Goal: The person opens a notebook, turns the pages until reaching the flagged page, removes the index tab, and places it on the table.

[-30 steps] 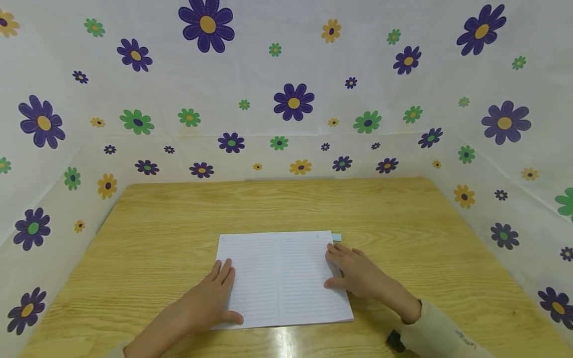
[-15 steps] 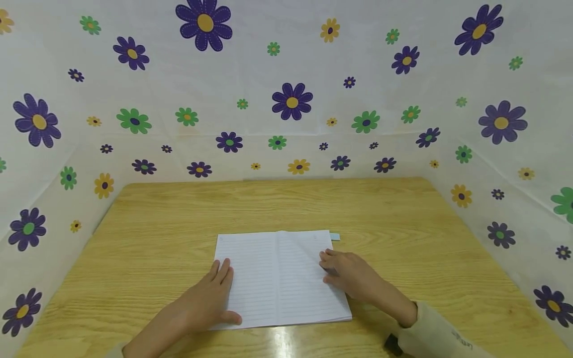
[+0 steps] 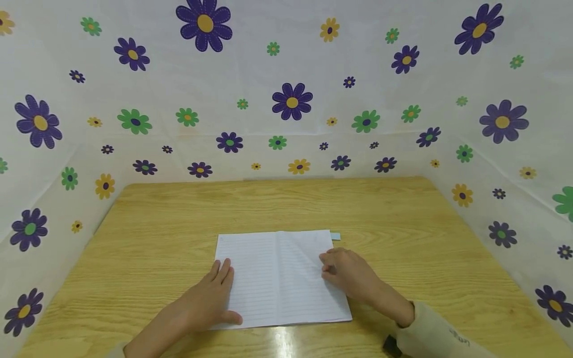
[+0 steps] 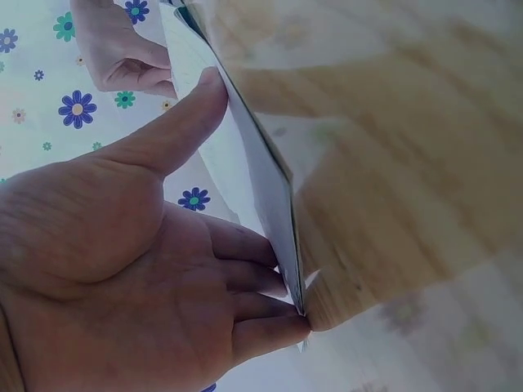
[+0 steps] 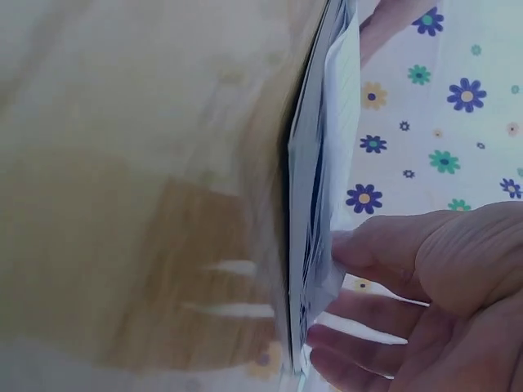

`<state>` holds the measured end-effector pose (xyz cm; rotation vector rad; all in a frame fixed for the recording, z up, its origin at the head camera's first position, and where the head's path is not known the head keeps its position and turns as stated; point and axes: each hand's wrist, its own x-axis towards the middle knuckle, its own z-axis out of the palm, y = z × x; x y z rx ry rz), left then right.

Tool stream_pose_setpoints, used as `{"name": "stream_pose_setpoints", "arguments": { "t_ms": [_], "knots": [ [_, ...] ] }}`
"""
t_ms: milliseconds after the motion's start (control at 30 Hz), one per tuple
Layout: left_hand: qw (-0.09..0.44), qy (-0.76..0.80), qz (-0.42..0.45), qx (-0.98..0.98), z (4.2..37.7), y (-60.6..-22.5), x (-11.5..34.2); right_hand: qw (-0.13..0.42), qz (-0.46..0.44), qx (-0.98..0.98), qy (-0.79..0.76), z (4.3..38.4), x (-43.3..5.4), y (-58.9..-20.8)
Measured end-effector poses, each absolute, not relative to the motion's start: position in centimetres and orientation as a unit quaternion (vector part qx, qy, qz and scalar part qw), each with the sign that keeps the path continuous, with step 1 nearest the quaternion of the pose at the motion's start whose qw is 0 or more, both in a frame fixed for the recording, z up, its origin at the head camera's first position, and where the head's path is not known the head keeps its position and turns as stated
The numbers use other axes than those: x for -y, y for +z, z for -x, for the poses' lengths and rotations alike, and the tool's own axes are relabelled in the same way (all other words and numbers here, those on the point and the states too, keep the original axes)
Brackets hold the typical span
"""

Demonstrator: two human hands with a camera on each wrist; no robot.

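An open notebook with white lined pages lies on the wooden table. My left hand rests flat along its left edge, fingers straight and thumb spread at the near corner; in the left wrist view the left fingertips lie against the page edges. At the right edge my right hand pinches a page between thumb and curled fingers. That right-hand page lifts a little and creases diagonally from the spine toward the fingers. A pale blue tab sticks out at the far right corner.
The wooden table extends around the notebook. A white cloth with purple, green and yellow flowers hangs behind and on both sides. A small black object shows below the right sleeve.
My right hand's fingers have gone from lying straight on the page to curling and pinching it, and the right page has lifted into a crease. The left hand has stayed in place.
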<state>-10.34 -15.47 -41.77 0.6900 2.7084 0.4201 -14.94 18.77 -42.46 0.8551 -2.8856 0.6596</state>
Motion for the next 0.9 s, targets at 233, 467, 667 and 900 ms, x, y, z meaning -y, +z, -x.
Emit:
{"name": "stream_pose_setpoints", "arguments": {
  "t_ms": [233,467,667,900],
  "knots": [
    [0.167,0.146,-0.23,-0.948,10.3,-41.8,15.4,0.084,-0.253,0.929,0.257,14.0,-18.1,-42.0],
    [0.163,0.147,-0.231,-0.948,10.3,-41.7,15.6,0.066,-0.186,0.912,0.36,13.5,-17.5,-41.3],
    [0.161,0.153,-0.231,-0.947,10.2,-41.6,15.5,0.058,-0.114,0.893,0.432,13.2,-17.6,-40.6],
    [0.162,0.156,-0.23,-0.947,10.2,-41.6,15.4,-0.047,-0.073,0.809,0.582,13.6,-18.6,-39.9]
  ]
}}
